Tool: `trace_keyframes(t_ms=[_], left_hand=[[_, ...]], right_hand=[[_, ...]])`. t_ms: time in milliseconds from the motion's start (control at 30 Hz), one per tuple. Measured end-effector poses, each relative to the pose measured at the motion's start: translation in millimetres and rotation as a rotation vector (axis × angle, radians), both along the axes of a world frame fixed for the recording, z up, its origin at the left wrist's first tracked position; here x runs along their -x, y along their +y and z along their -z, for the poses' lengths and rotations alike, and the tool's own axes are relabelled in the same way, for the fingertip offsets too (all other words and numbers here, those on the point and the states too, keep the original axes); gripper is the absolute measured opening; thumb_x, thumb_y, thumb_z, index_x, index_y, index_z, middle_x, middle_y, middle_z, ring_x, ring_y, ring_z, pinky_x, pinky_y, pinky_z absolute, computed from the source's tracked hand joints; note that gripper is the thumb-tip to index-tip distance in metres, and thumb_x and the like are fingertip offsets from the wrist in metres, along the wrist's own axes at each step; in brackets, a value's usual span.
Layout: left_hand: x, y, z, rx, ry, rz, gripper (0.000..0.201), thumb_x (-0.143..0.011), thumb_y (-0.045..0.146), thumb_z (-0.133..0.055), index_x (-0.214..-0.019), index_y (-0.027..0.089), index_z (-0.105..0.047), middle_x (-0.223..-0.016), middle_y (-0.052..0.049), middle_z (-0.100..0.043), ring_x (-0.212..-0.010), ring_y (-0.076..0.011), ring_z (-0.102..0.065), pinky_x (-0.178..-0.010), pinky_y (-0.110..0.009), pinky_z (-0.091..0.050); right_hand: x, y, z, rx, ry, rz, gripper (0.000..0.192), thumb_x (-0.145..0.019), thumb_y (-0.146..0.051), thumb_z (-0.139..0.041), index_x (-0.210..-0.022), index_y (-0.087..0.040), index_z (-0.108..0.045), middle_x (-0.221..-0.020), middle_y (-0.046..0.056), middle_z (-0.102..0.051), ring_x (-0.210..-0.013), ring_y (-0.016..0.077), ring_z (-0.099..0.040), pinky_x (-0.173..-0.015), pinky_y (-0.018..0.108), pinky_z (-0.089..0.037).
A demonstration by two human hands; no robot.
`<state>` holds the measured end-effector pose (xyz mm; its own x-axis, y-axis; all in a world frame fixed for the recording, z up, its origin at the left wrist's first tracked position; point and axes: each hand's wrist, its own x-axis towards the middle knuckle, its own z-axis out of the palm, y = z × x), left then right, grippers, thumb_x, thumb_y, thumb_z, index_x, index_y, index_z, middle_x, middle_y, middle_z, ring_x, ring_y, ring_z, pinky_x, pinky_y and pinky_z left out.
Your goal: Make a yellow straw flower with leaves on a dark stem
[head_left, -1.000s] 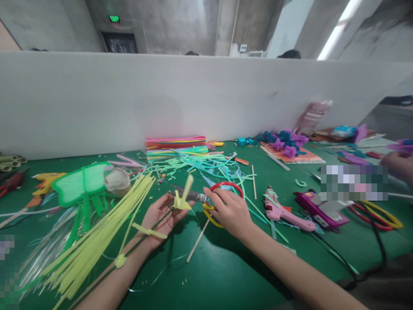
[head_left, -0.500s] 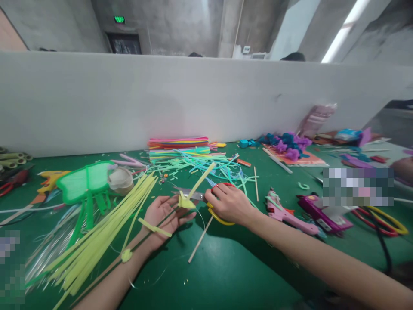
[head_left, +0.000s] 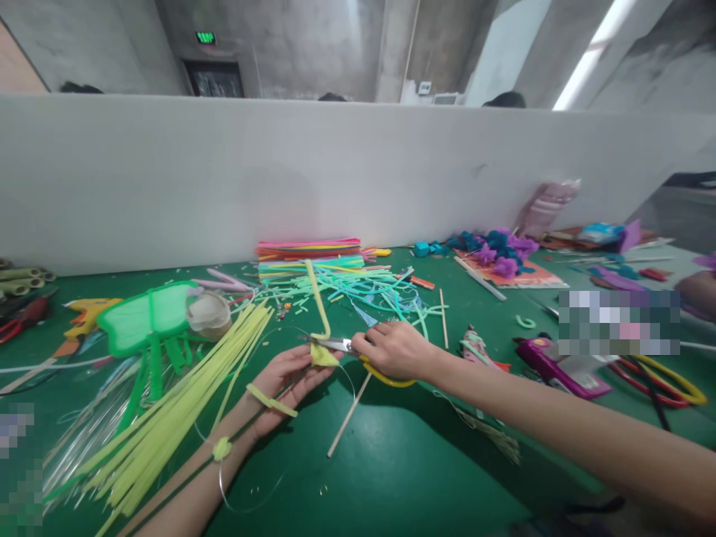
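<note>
Your right hand (head_left: 394, 349) was wrapped around the yellow handles of the scissors (head_left: 358, 352), fingers curled in tight, with the blades poking left toward your other hand. Your left hand (head_left: 291, 373) lay palm up and half open, pinching the folded bottom of a yellow strip (head_left: 320, 317) between thumb and fingertips, right at the blade tips; the rest of that strip stood up and bent back over the table. A thin wooden stick (head_left: 347, 416) lay on the green table (head_left: 391, 477) just below the scissors. Left of your wrist was a big fan of yellow strips (head_left: 179, 403), and behind them a green butterfly shape (head_left: 146, 317) beside a roll of tape (head_left: 208, 313). Farther back sat a stack of coloured strips (head_left: 307, 250) against the white wall, loose, not in any box or tray. A pink glue gun (head_left: 559, 369) lay well off to your right.
</note>
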<state>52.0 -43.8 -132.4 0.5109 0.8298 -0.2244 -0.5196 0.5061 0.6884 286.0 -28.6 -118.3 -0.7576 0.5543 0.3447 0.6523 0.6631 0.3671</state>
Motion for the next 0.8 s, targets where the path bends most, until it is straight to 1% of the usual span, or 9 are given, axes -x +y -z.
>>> trace_keyframes(t_ms=[67, 133, 267, 333, 400, 533, 633, 700, 800], left_hand=[[1, 0, -3.0, 0.004, 0.043, 0.013, 0.028, -0.085, 0.001, -0.05, -0.108, 0.0, -0.067, -0.105, -0.022, -0.072, -0.104, -0.0275, -0.067, -0.092, -0.031, -0.055], [3, 0, -6.5, 0.003, 0.12, 0.046, 0.028, -0.086, 0.006, -0.054, -0.11, 0.003, -0.067, -0.108, -0.022, -0.071, -0.103, -0.0272, -0.068, -0.089, -0.031, -0.056], [10, 2, -10.6, -0.082, 0.433, 0.142, 0.025, -0.08, 0.018, -0.069, -0.103, 0.008, -0.072, -0.106, -0.018, -0.072, -0.092, -0.0239, -0.071, -0.072, -0.024, -0.059], [13, 2, -12.0, -0.167, 0.546, 0.163, 0.027, -0.075, 0.024, -0.075, -0.099, 0.01, -0.074, -0.102, -0.016, -0.074, -0.087, -0.0219, -0.071, -0.068, -0.022, -0.058], [15, 1, -14.3, -0.257, 0.588, 0.159, 0.028, -0.073, 0.029, -0.076, -0.095, 0.013, -0.075, -0.103, -0.013, -0.073, -0.086, -0.02, -0.069, -0.069, -0.023, -0.057], [15, -3, -21.0, -0.359, 0.667, 0.16, 0.022, -0.071, 0.033, -0.077, -0.082, 0.015, -0.077, -0.086, -0.007, -0.076, -0.072, -0.0159, -0.067, -0.066, -0.023, -0.054], [13, -6, -24.3, -0.372, 0.707, 0.157, 0.02, -0.069, 0.034, -0.078, -0.075, 0.016, -0.075, -0.071, -0.004, -0.074, -0.065, -0.0154, -0.065, -0.064, -0.025, -0.053], [12, -7, -24.8, -0.376, 0.704, 0.158, 0.019, -0.068, 0.034, -0.078, -0.074, 0.016, -0.075, -0.073, -0.004, -0.074, -0.066, -0.0156, -0.065, -0.064, -0.025, -0.052], [14, -7, -24.1, -0.378, 0.69, 0.163, 0.019, -0.067, 0.033, -0.078, -0.073, 0.016, -0.075, -0.073, -0.005, -0.074, -0.064, -0.0148, -0.064, -0.063, -0.025, -0.052]], right_hand=[[1, -1, -0.2, 0.032, -0.012, 0.007, 0.019, -0.094, -0.02, -0.042, -0.093, -0.017, -0.061, -0.064, 0.006, -0.065, -0.053, 0.0149, -0.055, -0.05, 0.028, -0.024], [2, -2, -1.9, 0.076, -0.01, 0.065, 0.026, -0.097, -0.033, -0.041, -0.093, -0.017, -0.06, -0.065, 0.007, -0.066, -0.055, 0.0164, -0.058, -0.05, 0.027, -0.024], [5, -6, -8.2, 0.207, 0.106, 0.415, 0.048, -0.093, -0.058, -0.038, -0.101, -0.015, -0.056, -0.075, 0.01, -0.069, -0.058, 0.0219, -0.063, -0.049, 0.027, -0.027], [7, -7, -10.6, 0.326, 0.148, 0.562, 0.049, -0.09, -0.056, -0.046, -0.107, -0.012, -0.054, -0.085, 0.014, -0.07, -0.068, 0.0266, -0.066, -0.051, 0.028, -0.032], [7, -8, -12.0, 0.46, 0.151, 0.609, 0.042, -0.087, -0.044, -0.058, -0.11, -0.009, -0.054, -0.093, 0.017, -0.069, -0.081, 0.03, -0.067, -0.057, 0.029, -0.038], [7, -6, -18.9, 0.607, 0.136, 0.555, 0.032, -0.078, -0.032, -0.069, -0.102, -0.012, -0.062, -0.093, 0.014, -0.069, -0.087, 0.0277, -0.065, -0.065, 0.029, -0.043], [13, -7, -30.7, 0.686, 0.3, 0.456, 0.026, -0.086, -0.038, -0.06, -0.1, -0.017, -0.066, -0.097, 0.01, -0.069, -0.089, 0.0225, -0.064, -0.071, 0.029, -0.045], [20, -8, -37.8, 0.973, 0.594, 0.274, 0.03, -0.09, -0.042, -0.054, -0.099, -0.017, -0.068, -0.094, 0.007, -0.069, -0.083, 0.0174, -0.063, -0.071, 0.027, -0.046], [30, -10, -40.2, 1.454, 0.914, 0.074, 0.036, -0.081, -0.049, -0.065, -0.092, -0.015, -0.071, -0.082, 0.004, -0.069, -0.071, 0.0129, -0.061, -0.065, 0.025, -0.049]])
